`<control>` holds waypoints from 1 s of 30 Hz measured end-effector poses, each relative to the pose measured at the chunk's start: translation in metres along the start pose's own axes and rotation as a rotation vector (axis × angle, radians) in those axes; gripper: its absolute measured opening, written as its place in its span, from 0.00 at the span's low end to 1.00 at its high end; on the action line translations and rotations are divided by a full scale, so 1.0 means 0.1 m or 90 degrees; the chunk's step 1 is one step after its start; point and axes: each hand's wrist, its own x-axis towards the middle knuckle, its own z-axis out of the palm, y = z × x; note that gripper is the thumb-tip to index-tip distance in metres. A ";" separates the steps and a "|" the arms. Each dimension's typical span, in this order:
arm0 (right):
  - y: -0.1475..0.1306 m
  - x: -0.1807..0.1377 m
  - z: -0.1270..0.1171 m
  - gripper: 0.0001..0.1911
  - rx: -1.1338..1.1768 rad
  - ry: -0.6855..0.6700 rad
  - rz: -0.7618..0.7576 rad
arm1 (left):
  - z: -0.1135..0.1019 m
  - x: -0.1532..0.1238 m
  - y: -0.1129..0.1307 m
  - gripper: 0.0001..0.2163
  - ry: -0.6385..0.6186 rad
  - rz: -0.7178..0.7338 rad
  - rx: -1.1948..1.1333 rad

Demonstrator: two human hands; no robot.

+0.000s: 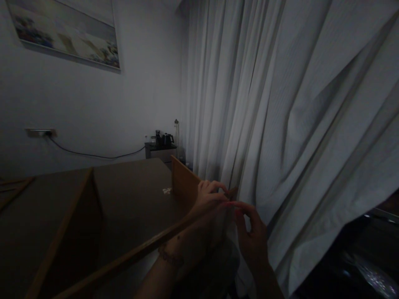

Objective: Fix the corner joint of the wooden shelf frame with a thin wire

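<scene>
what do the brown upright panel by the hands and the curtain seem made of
Brown upright panel: probably wood or wood-look board, smooth-looking; flat brown face and straight edges suggest it, though it's too dim to confirm grain.
Curtain: likely woven cloth, matte; soft hanging folds and fine surface texture.

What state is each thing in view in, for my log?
Left hand: fingers bent, grip unclear
Right hand: beside left hand, grip unclear
Wooden board: standing upright
Pale pieces: lying in a cluster
Black cord: plugged into wall socket, sagging
Curtain: hanging in folds
Picture: hung on wall
Black jug: standing upright
</scene>
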 end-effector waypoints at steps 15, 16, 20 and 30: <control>0.31 0.13 -0.34 0.18 -0.211 -0.057 -0.345 | -0.04 -0.01 0.11 0.09 0.025 -0.021 -0.011; 0.31 0.16 -0.34 0.18 -0.216 -0.065 -0.354 | -0.06 -0.02 0.12 0.09 0.027 -0.020 -0.013; 0.34 0.25 -0.33 0.14 -0.208 -0.075 -0.395 | -0.12 -0.05 0.19 0.11 0.026 -0.015 -0.029; 0.39 0.29 -0.31 0.05 -0.179 -0.069 -0.389 | -0.13 -0.08 0.22 0.17 0.071 0.042 -0.113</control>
